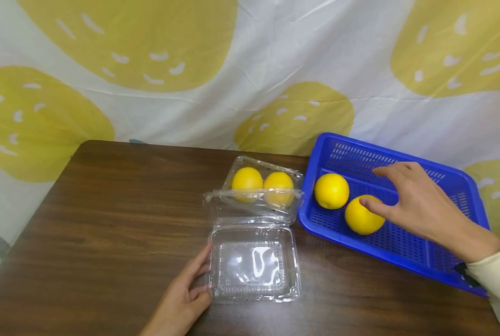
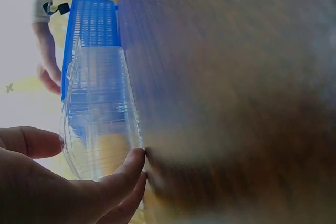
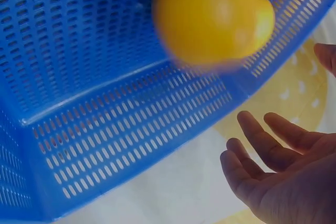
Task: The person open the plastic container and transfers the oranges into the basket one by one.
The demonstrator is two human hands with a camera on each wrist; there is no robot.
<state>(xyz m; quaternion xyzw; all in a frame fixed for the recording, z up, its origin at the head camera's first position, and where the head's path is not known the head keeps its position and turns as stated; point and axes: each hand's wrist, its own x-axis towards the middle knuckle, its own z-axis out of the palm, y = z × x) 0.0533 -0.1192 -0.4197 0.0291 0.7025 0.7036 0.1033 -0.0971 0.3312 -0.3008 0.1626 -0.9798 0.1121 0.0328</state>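
A clear plastic clamshell box (image 1: 256,268) lies opened out on the table, its near half hollow and two round yellow fruits (image 1: 247,184) in its far half. My left hand (image 1: 183,291) grips the left side of the near half; in the left wrist view its thumb and fingers (image 2: 128,167) span the plastic edge. Two more yellow fruits, one at the back left (image 1: 331,191) and one closer to me (image 1: 363,219), sit in a blue basket (image 1: 405,275). Above the basket hovers my right hand (image 1: 418,203), fingers spread. In the right wrist view, its fingers are apart from the fruit (image 3: 205,17).
The brown wooden table (image 1: 107,242) extends to the left of the box. Behind it hangs a white cloth (image 1: 170,116) with large yellow fruit shapes. The basket's raised perforated walls stand close beside the box on its right.
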